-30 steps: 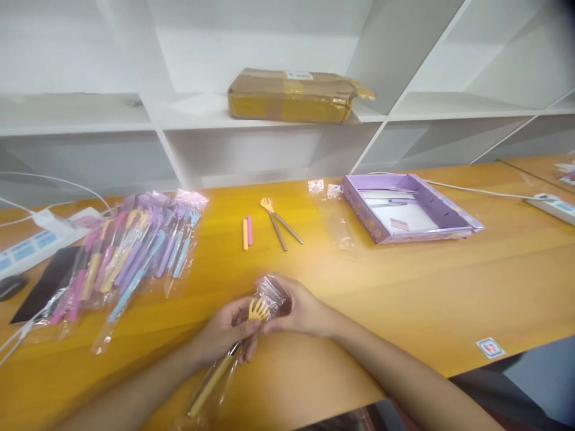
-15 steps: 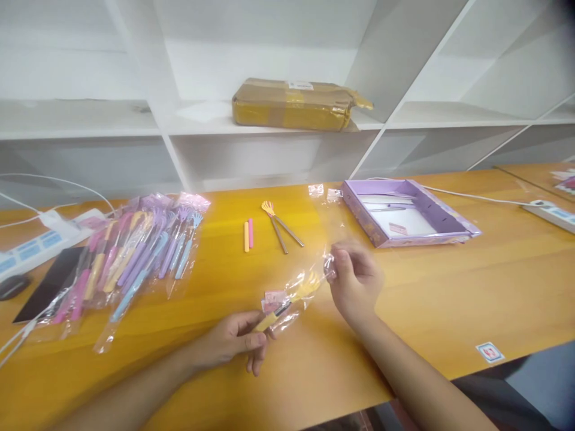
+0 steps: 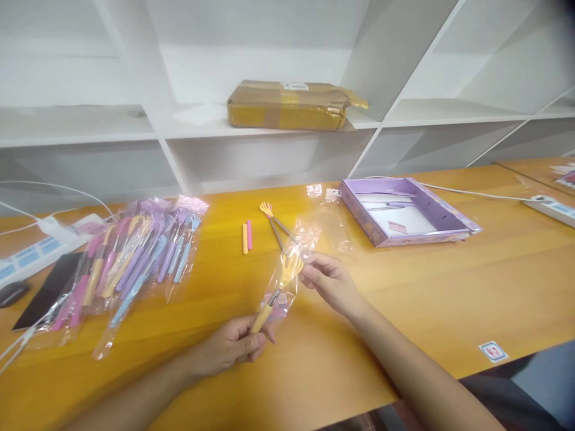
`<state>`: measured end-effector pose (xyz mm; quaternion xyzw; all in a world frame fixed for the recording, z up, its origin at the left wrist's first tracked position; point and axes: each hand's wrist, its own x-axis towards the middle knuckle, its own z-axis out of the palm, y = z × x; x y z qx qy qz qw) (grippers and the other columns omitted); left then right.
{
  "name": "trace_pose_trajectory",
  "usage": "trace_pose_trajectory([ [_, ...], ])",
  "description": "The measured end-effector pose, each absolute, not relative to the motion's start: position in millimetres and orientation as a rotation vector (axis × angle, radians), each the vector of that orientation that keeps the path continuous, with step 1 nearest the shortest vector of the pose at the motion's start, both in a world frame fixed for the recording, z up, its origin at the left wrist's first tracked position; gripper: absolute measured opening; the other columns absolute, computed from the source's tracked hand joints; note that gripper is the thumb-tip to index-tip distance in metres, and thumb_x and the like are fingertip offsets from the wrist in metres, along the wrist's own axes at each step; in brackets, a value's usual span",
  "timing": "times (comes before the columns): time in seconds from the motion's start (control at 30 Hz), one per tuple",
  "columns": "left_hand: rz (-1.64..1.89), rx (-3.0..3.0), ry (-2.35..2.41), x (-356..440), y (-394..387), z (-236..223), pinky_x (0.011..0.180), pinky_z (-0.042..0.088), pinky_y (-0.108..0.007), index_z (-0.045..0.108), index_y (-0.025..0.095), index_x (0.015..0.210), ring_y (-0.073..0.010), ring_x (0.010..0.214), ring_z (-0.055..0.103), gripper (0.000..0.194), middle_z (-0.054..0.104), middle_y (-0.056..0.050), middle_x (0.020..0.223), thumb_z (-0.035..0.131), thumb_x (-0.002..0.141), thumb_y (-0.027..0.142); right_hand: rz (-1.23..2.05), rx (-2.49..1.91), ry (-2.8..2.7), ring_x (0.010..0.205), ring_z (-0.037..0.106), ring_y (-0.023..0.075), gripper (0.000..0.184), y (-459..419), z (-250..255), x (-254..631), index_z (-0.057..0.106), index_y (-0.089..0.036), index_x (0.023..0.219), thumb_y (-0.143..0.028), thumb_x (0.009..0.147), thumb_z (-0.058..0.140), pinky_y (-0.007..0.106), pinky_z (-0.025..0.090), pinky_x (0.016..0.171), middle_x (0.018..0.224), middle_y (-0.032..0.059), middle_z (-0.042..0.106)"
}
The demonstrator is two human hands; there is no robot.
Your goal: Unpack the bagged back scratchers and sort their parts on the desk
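My left hand (image 3: pixel 242 340) is closed around the handle end of a yellow back scratcher (image 3: pixel 290 268) with a hand-shaped head. A clear plastic bag (image 3: pixel 306 237) surrounds the scratcher's head and shaft, and a pink-and-white card shows beside the shaft. Beside the yellow head, my right hand (image 3: pixel 331 281) pinches the bag's edge. Behind it on the table lie two metal rods with a yellow and pink hand-shaped head (image 3: pixel 266 209), partly covered by the bag. Left of these are a yellow handle tube (image 3: pixel 245 239) and a pink handle tube (image 3: pixel 250 234).
Several bagged back scratchers (image 3: pixel 139 257) are piled at the left beside a power strip (image 3: pixel 42 248) and a black mouse (image 3: pixel 13 293). A purple box tray (image 3: pixel 377 238) holds papers and rods at the right. A taped parcel (image 3: pixel 287 111) sits on the shelf.
My right hand has moved left and slightly down, to the scratcher's head. The bagged scratcher has tilted more upright, and the bag's top now stands above the head.
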<state>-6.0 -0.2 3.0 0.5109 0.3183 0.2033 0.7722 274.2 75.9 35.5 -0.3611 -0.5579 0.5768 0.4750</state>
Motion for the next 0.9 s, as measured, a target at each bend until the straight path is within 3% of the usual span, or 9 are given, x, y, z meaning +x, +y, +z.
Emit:
trace_pose_trajectory([
  [0.17,0.445,1.141,0.723,-6,-1,-1,0.06,0.034,-0.023,0.064,0.017,0.119,-0.0094,0.062,0.045,0.053,0.055,0.004,0.077,0.065,0.101,0.066,1.168,-0.923,-1.294,0.059,0.051,0.0133,0.042,76,37,269,0.066,-0.024,0.079,-0.062,0.091,0.08,0.03,0.046,0.06,0.067,-0.0026,0.058],
  [0.27,0.474,1.134,0.711,-5,-2,-4,0.062,0.04,-0.024,0.064,0.017,0.118,-0.0102,0.064,0.049,0.052,0.058,0.002,0.079,0.065,0.1,0.066,1.091,-0.854,-1.284,0.061,0.052,0.0144,0.037,77,52,264,0.069,-0.026,0.096,-0.063,0.094,0.077,0.029,0.044,0.058,0.071,-0.0027,0.057],
  [0.37,0.496,1.147,0.689,-4,-4,-9,0.062,0.041,-0.024,0.064,0.017,0.116,-0.0101,0.063,0.05,0.053,0.057,0.003,0.077,0.067,0.099,0.066,1.155,-0.885,-1.351,0.056,0.046,0.0128,0.04,80,80,259,0.069,-0.027,0.108,-0.065,0.097,0.071,0.026,0.035,0.05,0.072,-0.0034,0.057],
  [0.5,0.534,1.197,0.693,-4,-5,-12,0.063,0.04,-0.024,0.064,0.017,0.111,-0.0095,0.064,0.049,0.053,0.054,0.004,0.08,0.068,0.097,0.068,1.113,-1.023,-1.588,0.061,0.048,0.0118,0.035,81,126,249,0.069,-0.023,0.093,-0.058,0.095,0.077,0.025,0.04,0.053,0.076,-0.0015,0.061],
  [0.6,0.521,1.221,0.689,-5,-5,-12,0.064,0.04,-0.024,0.064,0.017,0.106,-0.0093,0.065,0.047,0.055,0.053,0.004,0.081,0.07,0.095,0.071,1.04,-1.027,-1.736,0.068,0.054,0.0135,0.036,80,146,240,0.071,-0.023,0.096,-0.058,0.096,0.075,0.026,0.045,0.058,0.083,0.0011,0.065],
  [0.7,0.519,1.203,0.663,-6,-4,-13,0.064,0.041,-0.024,0.064,0.017,0.105,-0.0091,0.064,0.049,0.054,0.054,0.004,0.081,0.076,0.092,0.068,0.981,-0.985,-1.851,0.069,0.054,0.0146,0.033,78,153,228,0.075,-0.022,0.093,-0.054,0.099,0.072,0.028,0.045,0.06,0.078,0.0009,0.064],
  [0.9,0.539,1.141,0.655,-7,-2,-19,0.062,0.044,-0.024,0.063,0.017,0.103,-0.0102,0.064,0.058,0.053,0.059,0.002,0.079,0.081,0.088,0.065,0.676,-0.855,-1.565,0.08,0.058,0.0182,0.03,77,158,203,0.071,-0.024,0.085,-0.049,0.102,0.071,0.033,0.049,0.073,0.086,0.0029,0.066],
])
